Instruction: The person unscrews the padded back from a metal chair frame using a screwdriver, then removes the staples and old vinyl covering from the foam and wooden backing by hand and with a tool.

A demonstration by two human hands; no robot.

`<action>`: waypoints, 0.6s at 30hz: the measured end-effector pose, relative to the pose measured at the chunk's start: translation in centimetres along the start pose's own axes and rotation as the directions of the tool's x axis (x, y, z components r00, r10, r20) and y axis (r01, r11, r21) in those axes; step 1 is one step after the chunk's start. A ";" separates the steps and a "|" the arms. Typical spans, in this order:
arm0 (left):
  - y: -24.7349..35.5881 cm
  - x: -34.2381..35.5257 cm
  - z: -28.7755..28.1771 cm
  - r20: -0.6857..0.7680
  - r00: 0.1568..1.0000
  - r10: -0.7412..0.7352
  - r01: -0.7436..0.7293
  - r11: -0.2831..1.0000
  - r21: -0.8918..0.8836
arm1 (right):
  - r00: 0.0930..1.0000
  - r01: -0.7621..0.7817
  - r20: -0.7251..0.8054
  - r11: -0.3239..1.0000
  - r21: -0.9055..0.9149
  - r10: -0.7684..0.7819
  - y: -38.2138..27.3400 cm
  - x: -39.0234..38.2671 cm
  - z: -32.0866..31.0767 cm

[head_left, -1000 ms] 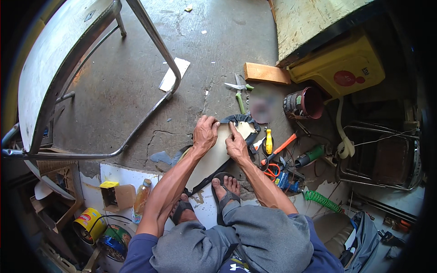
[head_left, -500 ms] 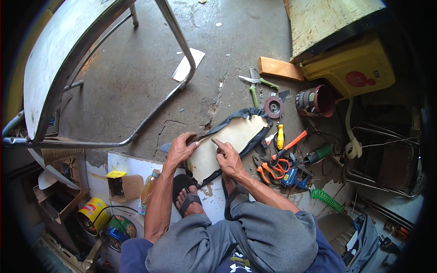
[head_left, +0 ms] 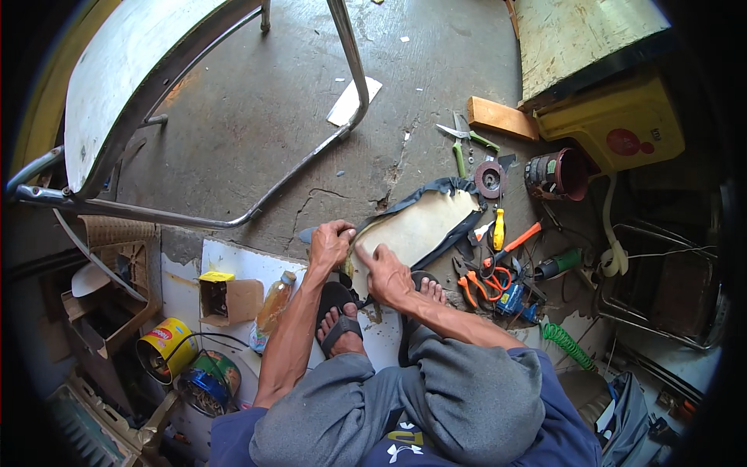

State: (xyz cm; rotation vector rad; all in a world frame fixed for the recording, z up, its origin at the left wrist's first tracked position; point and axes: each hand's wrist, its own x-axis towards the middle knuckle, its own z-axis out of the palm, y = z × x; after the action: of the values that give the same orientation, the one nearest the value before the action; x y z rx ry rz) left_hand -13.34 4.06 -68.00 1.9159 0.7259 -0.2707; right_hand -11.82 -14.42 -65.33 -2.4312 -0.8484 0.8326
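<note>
Looks like fitting dark cloth [head_left: 447, 185] over pale panel [head_left: 420, 226] by far edge of white slab [head_left: 243, 268]: left hand [head_left: 331, 245] curled, right hand [head_left: 391, 278] half-curled, can't tell if either pinches; next needs even tension.

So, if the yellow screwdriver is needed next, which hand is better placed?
Probably the right hand: it is nearer the screwdriver, while the left hand is by the left end of the panel.

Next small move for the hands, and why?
Probably the left hand drawing the dark cover inward at the pale board's near-left end, the right hand steadying: the cover laps over the far edge, the left hand is at that end's rim, and the right index finger lies over the board nearby.
</note>
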 end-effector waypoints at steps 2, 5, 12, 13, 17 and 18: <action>-0.1 0.2 -0.1 -0.004 1.000 0.005 -0.005 1.000 -0.012 | 0.997 0.072 0.022 0.997 -0.003 -0.072 0.0 -0.1 -0.1; -0.3 0.2 -0.1 -0.013 1.000 0.013 -0.014 1.000 -0.016 | 0.986 0.052 -0.158 0.999 -0.011 -0.053 0.2 -0.2 -0.1; -0.4 0.0 -0.1 -0.001 1.000 -0.002 0.001 0.999 -0.038 | 0.972 0.224 -0.006 0.932 -0.285 -0.236 1.7 -0.8 -0.3; -0.4 0.0 -0.1 0.011 1.000 -0.014 0.015 0.999 -0.032 | 0.963 0.218 -0.085 0.926 -0.307 -0.255 1.9 -0.7 -0.4; -0.8 -0.4 -0.1 -0.036 0.998 0.044 -0.046 0.998 -0.037 | 0.951 0.296 0.018 0.897 -0.328 -0.307 2.6 -0.4 -0.7; -1.0 -0.6 -0.1 -0.025 1.000 0.001 -0.003 0.997 -0.075 | 0.970 0.179 -0.097 0.924 -0.338 -0.224 2.7 -0.3 -0.8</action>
State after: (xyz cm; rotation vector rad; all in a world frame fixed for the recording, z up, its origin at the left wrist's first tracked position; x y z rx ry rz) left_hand -14.43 4.22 -68.43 1.8520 0.7409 -0.2154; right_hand -10.36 -16.74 -66.17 -2.5835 -1.2440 0.4739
